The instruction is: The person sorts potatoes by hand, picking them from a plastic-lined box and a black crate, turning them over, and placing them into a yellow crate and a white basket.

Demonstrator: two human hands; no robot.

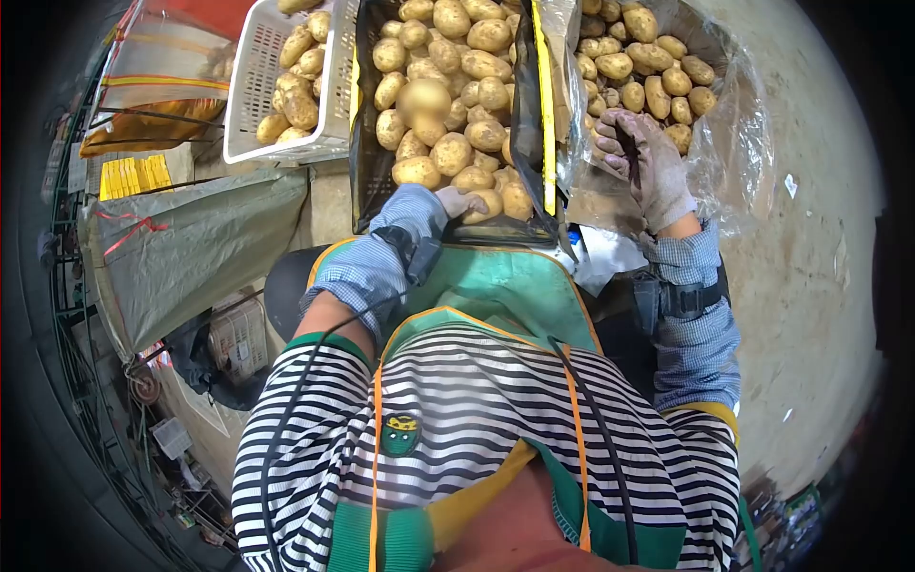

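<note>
Head camera looks straight down over a striped top and green apron, and both hands are up at the potatoes. Landmark is the black crate [367, 162], packed full of potatoes [457, 105]. Left hand [459, 201] sits at the crate's near edge, mostly tucked behind the blue checked sleeve [376, 262]; it rests against a potato [488, 205] there, but whether the fingers are curled round it I cannot tell. Right of the crate, the right hand [646, 162], in a grubby work glove, has its fingers bent and clamped on the rim of a clear plastic bag [739, 143]. That bag holds more potatoes [639, 62], piled just beyond the glove. Left of the crate stands a white basket [250, 95] with a smaller heap of potatoes inside.
</note>
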